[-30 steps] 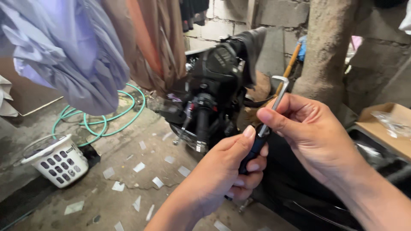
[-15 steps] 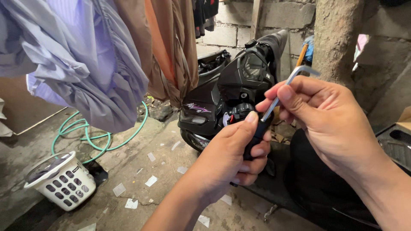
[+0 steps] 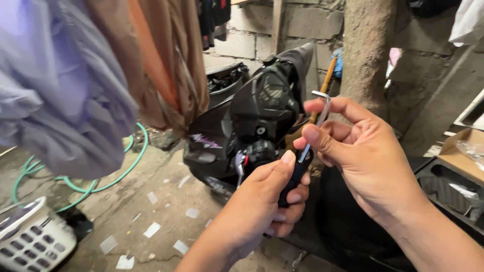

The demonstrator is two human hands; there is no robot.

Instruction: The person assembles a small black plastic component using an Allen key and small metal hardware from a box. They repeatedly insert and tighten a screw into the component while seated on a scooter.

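Silver bent metal hex key [image 3: 319, 108] with black handle; glossy black motorcycle body [image 3: 262, 108]; green coiled garden hose [image 3: 123, 171]; white latticed plastic basket [image 3: 30, 242]; lavender hanging cloth [image 3: 60, 85].

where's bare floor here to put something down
Bare concrete floor lies between the green hose, the white basket and the black motorcycle, with only paper scraps. Crowded: the left hand and right hand on the hex key.

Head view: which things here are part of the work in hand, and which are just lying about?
In hand:
- hex key, pinched by the right hand
- dark handle, gripped by the left hand

Lying about:
- green hose
- white basket
- hanging clothes
- cardboard box
- black motorcycle, behind the hands
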